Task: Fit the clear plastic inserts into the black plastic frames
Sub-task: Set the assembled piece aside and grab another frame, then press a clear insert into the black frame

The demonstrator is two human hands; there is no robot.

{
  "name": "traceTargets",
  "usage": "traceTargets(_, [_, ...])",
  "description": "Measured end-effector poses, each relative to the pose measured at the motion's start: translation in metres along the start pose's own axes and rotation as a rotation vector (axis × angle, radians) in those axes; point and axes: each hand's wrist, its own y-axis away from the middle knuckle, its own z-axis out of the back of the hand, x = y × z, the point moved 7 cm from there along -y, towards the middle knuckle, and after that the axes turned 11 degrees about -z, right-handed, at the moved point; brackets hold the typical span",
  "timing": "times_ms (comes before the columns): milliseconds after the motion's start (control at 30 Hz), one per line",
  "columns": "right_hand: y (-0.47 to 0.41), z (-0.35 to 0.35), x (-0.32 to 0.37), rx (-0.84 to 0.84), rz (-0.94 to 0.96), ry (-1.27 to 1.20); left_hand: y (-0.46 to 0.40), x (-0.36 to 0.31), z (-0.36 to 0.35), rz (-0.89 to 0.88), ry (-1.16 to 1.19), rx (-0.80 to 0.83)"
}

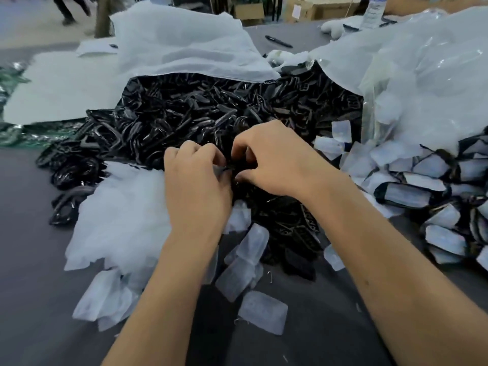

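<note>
One small black frame point(229, 169) sits pinched between both hands at the scene's centre, left hand point(196, 180) and right hand point(272, 159) with fingers curled tight on it. Black frames point(200, 112) heap at twelve o'clock; clear inserts point(262, 311) lie at six; fitted pieces point(422, 180) at three.

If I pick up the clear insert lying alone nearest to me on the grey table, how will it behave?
The clear insert looks thin and flat, so it is probably very light and may flex a little. Its surface seems smooth, so it could slip in a loose grip. It lies flat on the grey table, so lifting one edge first may help.
</note>
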Motion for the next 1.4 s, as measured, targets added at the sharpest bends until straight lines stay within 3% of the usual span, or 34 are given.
traceTargets(233, [0.001,0.008,-0.015,-0.069,-0.077,0.108,0.009,0.006,0.005,0.023,0.125,-0.07])
traceTargets(367, [0.001,0.007,-0.015,0.013,-0.06,0.086,0.008,0.007,0.004,0.022,0.145,-0.099])
traceTargets(533, [-0.001,0.019,-0.018,0.045,-0.041,0.036,0.005,0.008,0.017,0.035,0.341,-0.26])
traceTargets(633, [-0.002,0.032,-0.018,0.004,-0.034,-0.096,0.003,0.012,0.009,0.105,0.51,-0.195])
traceTargets(767, [-0.002,0.034,-0.007,-0.09,-0.003,-0.496,0.002,0.013,-0.001,0.185,0.785,-0.108])
traceTargets(900, [0.0,0.011,0.006,-0.013,-0.015,-0.828,0.001,0.017,0.001,0.173,0.906,-0.066])
traceTargets(1033, [-0.002,0.005,0.004,0.064,-0.024,-1.004,-0.001,0.019,-0.002,0.171,1.024,0.044])
traceTargets(1133, [-0.001,0.009,0.003,0.014,0.009,-0.94,-0.002,0.025,-0.003,0.201,1.063,0.017])
traceTargets(1233, [-0.001,0.013,0.002,-0.051,0.062,-0.608,-0.001,0.037,0.001,0.307,1.068,-0.167])
traceTargets(1400, [0.004,-0.002,0.008,0.22,0.141,-0.183,0.0,0.038,0.001,0.293,1.007,-0.234])
